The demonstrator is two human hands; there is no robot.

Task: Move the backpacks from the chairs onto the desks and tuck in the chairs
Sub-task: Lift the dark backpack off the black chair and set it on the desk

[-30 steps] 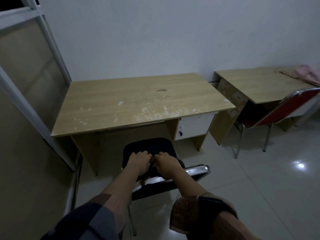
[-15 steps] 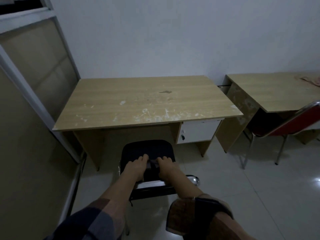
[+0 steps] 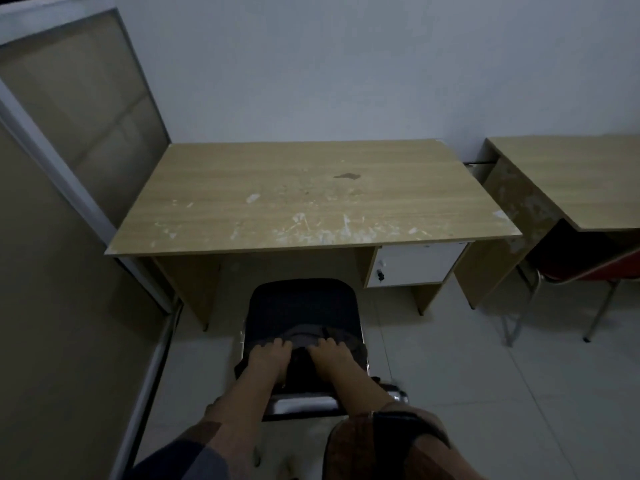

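A dim room with a pale wall and a light tiled floor (image 3: 485, 393) holds a wooden worktop (image 3: 311, 188) pushed against the wall, its front edge scuffed with white marks and a dark stain near the middle. A white drawer unit (image 3: 415, 265) hangs under its front right corner, and a framed glass partition (image 3: 79, 109) runs along its left edge. A second worktop (image 3: 571, 178) stands just beside the first on the right, with a red chair (image 3: 588, 268) partly under its near edge. In front of the first worktop, below the middle of its front edge, stands a chair (image 3: 301, 403) with a chrome frame, not tucked in. A dark backpack (image 3: 301, 310) lies on its seat. Both arms reach forward side by side. The left hand (image 3: 270, 355) rests on the near part of the backpack, fingers curled down over the fabric; the right hand (image 3: 330, 353) does the same just beside it. Each grip looks closed on the bag's near top, though the dark blur hides what exactly the fingers hold.
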